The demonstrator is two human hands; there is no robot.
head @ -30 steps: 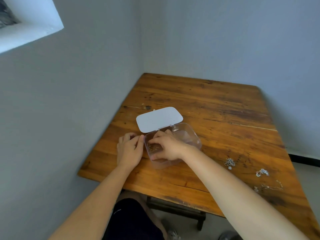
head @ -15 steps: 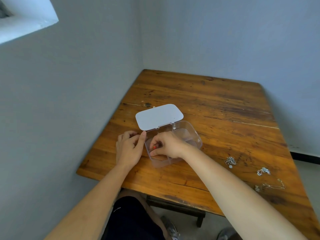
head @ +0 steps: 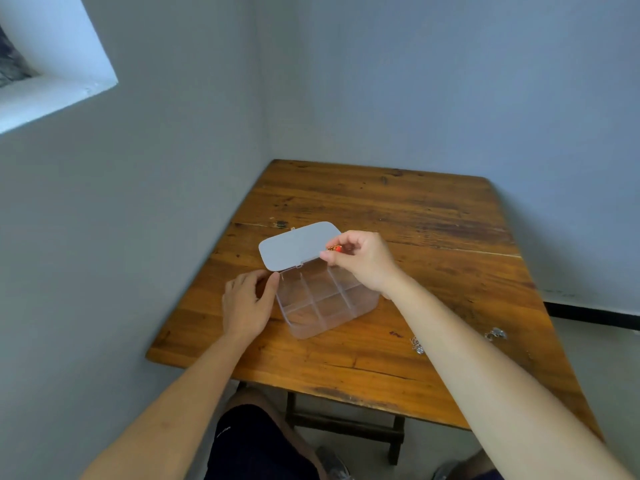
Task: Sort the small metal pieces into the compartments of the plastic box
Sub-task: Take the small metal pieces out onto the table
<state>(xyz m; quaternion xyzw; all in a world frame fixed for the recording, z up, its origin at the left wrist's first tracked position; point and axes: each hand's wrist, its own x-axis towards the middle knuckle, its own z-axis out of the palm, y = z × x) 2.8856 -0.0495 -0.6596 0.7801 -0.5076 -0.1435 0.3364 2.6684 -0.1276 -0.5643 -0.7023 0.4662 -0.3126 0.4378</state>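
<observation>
A clear plastic box (head: 323, 306) with several compartments stands on the wooden table (head: 415, 216), its white lid (head: 298, 244) swung open at the back. My right hand (head: 362, 259) hovers over the box's far right corner, pinching a small gold piece with a red bead (head: 335, 249) between thumb and fingertips. My left hand (head: 247, 304) rests flat on the table, its thumb against the box's left wall. The compartments that I can see look bare. Small silver metal pieces (head: 418, 345) lie on the table to the right, partly hidden by my right forearm.
Another silver piece (head: 496, 334) lies near the table's right edge. Grey walls close in at the left and back. Below the table's near edge are my legs and a dark stool frame (head: 346, 424).
My right hand has lifted out of the box's near compartments and moved back toward the lid, carrying the red-beaded gold piece. My left hand has stayed beside the box.
</observation>
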